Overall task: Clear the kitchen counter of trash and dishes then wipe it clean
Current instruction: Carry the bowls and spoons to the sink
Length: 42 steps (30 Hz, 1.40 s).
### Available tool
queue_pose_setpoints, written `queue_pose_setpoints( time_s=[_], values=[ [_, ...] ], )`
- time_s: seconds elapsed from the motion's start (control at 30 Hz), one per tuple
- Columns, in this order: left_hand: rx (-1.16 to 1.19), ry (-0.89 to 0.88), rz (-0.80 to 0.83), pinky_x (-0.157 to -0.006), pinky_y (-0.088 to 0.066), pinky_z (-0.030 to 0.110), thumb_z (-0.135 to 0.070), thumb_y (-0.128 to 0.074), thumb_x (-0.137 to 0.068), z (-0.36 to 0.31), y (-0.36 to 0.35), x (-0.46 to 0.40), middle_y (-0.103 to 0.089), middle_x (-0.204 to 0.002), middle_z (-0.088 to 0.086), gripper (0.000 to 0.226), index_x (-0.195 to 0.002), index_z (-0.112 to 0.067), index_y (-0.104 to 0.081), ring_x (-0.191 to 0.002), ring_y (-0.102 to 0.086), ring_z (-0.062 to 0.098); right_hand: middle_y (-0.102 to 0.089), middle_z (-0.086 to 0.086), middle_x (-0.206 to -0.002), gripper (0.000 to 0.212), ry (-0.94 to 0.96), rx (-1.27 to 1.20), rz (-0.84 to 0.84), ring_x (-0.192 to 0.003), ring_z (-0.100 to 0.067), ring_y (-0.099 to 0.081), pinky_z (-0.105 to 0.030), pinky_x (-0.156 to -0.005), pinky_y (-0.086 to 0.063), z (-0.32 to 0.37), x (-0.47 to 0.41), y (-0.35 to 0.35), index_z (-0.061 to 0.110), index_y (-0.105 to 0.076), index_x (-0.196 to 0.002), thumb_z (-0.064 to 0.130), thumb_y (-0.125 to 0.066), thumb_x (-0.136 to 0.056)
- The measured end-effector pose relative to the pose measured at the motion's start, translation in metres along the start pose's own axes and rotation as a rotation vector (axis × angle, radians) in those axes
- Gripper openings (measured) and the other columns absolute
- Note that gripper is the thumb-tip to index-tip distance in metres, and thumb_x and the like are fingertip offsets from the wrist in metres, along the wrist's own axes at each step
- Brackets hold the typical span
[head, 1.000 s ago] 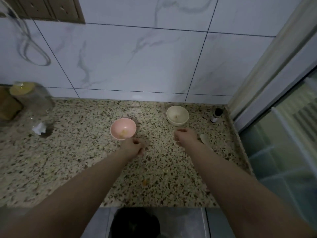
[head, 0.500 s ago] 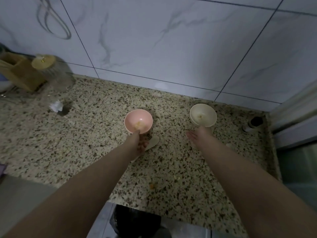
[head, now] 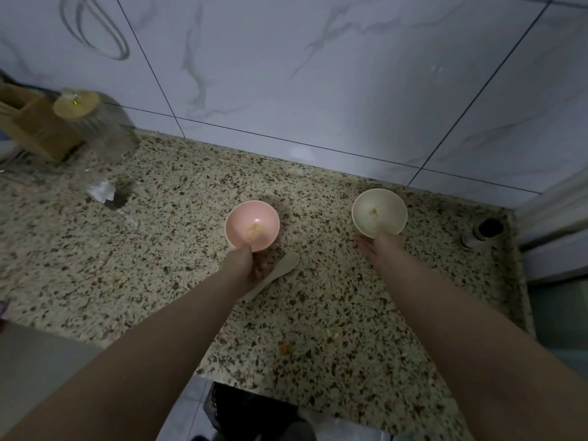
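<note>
Head view: pink bowl [head: 252, 225] and cream bowl [head: 379, 212] are shown toward the counter's [head: 178, 249] back edge, cream nearer the rt corner. L hand [head: 246, 261] is set at pink bowl's near rim, thumb over it; a spoon [head: 276, 275] lies just rt of it, long axis diagonal. R hand [head: 380, 246] touches cream bowl's near side. Finger curl on both: cannot be told. Crumbs [head: 284, 348] are seen near the front edge.

speckled stone counter [head: 178, 249], glossy marbled wall tiles [head: 318, 74]
</note>
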<state>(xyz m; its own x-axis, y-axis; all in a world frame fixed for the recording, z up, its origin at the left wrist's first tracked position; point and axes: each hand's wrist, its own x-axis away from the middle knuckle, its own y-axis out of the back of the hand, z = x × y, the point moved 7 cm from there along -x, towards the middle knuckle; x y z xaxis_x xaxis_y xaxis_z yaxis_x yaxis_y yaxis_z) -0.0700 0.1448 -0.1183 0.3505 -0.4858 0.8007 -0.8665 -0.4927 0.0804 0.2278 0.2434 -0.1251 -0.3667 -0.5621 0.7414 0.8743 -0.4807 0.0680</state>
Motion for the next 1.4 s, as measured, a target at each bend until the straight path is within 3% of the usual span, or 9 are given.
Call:
queue_pose_setpoints(
  time_s=[0.1,0.23,0.3,0.47,0.67,0.8,1.03,1.27,1.4],
  values=[
    [-0.04,-0.031,-0.028,-0.051,-0.041,0.026,-0.032,-0.038,-0.102,-0.004,0.021,-0.001,-0.063,-0.075,0.011,0.032,-0.089,-0.009,-0.056,-0.056,-0.053,0.019,-0.065,-0.021,-0.108,0.044,0.057,0.06,-0.02,-0.071,-0.024,-0.067,-0.031,-0.05,-0.054,0.005,0.007,-0.003,0.005,-0.037,-0.146,0.011,-0.039,-0.103],
    [-0.026,-0.064,-0.024,-0.039,-0.037,0.015,-0.028,-0.037,-0.103,-0.021,0.053,0.012,-0.062,-0.072,0.011,0.032,-0.091,-0.005,-0.056,-0.054,-0.052,0.017,-0.065,-0.02,-0.089,0.046,0.133,0.184,0.115,-0.068,-0.024,-0.067,-0.034,-0.065,-0.057,0.018,0.035,-0.038,-0.001,-0.032,-0.146,0.015,-0.04,-0.104],
    [-0.009,-0.095,-0.031,-0.037,-0.035,0.013,-0.026,-0.037,-0.103,-0.031,0.071,0.021,-0.061,-0.072,0.012,0.034,-0.087,-0.002,-0.056,-0.054,-0.052,0.017,-0.066,-0.023,-0.097,0.046,0.17,0.245,0.201,-0.071,-0.025,-0.068,-0.032,-0.06,-0.057,0.022,0.054,-0.066,-0.003,-0.033,-0.145,0.016,-0.04,-0.104],
    [0.052,-0.124,-0.045,-0.044,-0.042,0.018,-0.027,-0.038,-0.101,-0.043,0.13,0.044,-0.065,-0.067,0.012,0.035,-0.087,-0.002,-0.057,-0.055,-0.061,0.018,-0.061,-0.033,-0.118,0.047,0.219,0.367,0.429,-0.083,-0.032,-0.068,-0.038,-0.073,-0.056,0.008,0.118,-0.14,-0.003,-0.03,-0.147,0.01,-0.04,-0.103],
    [0.099,-0.108,-0.068,-0.046,-0.053,0.026,-0.03,-0.042,-0.1,-0.035,0.229,0.073,-0.063,-0.074,0.016,0.034,-0.091,-0.001,-0.055,-0.062,-0.063,0.024,-0.066,-0.024,-0.095,0.047,0.233,0.509,0.612,-0.081,-0.029,-0.07,-0.036,-0.071,-0.056,-0.047,0.207,-0.211,-0.004,-0.032,-0.145,0.017,-0.04,-0.103],
    [0.145,-0.102,-0.089,-0.062,-0.057,0.034,-0.03,-0.042,-0.101,-0.019,0.306,0.089,-0.06,-0.078,0.017,0.033,-0.089,-0.001,-0.052,-0.068,-0.063,0.026,-0.061,-0.032,-0.12,0.048,0.24,0.585,0.685,-0.108,-0.039,-0.065,-0.039,-0.085,-0.054,-0.092,0.275,-0.244,-0.005,-0.029,-0.146,0.017,-0.039,-0.105],
    [0.157,-0.12,-0.142,-0.048,-0.053,0.027,-0.033,-0.037,-0.102,0.014,0.48,0.109,-0.059,-0.074,0.014,0.038,-0.084,-0.003,-0.054,-0.063,-0.06,0.021,-0.056,-0.035,-0.129,0.048,0.249,0.705,0.781,-0.118,-0.041,-0.06,-0.041,-0.092,-0.051,-0.197,0.414,-0.31,-0.007,-0.027,-0.146,0.016,-0.036,-0.105],
    [0.248,-0.115,-0.205,-0.046,-0.053,0.028,-0.031,-0.03,-0.105,0.059,0.626,0.148,-0.048,-0.065,0.012,0.042,-0.082,-0.001,-0.051,-0.057,-0.05,0.023,-0.065,-0.029,-0.111,0.045,0.261,0.832,0.89,-0.072,-0.024,-0.066,-0.026,-0.055,-0.058,-0.316,0.519,-0.373,-0.005,-0.036,-0.141,0.021,-0.035,-0.104],
    [0.292,-0.075,-0.266,-0.061,-0.053,0.037,-0.031,-0.032,-0.103,0.082,0.695,0.163,-0.051,-0.069,0.014,0.041,-0.083,-0.001,-0.051,-0.062,-0.054,0.025,-0.068,-0.028,-0.106,0.046,0.274,0.943,0.982,-0.074,-0.024,-0.067,-0.034,-0.081,-0.058,-0.365,0.57,-0.411,-0.007,-0.039,-0.139,0.022,-0.036,-0.104]
  ],
)
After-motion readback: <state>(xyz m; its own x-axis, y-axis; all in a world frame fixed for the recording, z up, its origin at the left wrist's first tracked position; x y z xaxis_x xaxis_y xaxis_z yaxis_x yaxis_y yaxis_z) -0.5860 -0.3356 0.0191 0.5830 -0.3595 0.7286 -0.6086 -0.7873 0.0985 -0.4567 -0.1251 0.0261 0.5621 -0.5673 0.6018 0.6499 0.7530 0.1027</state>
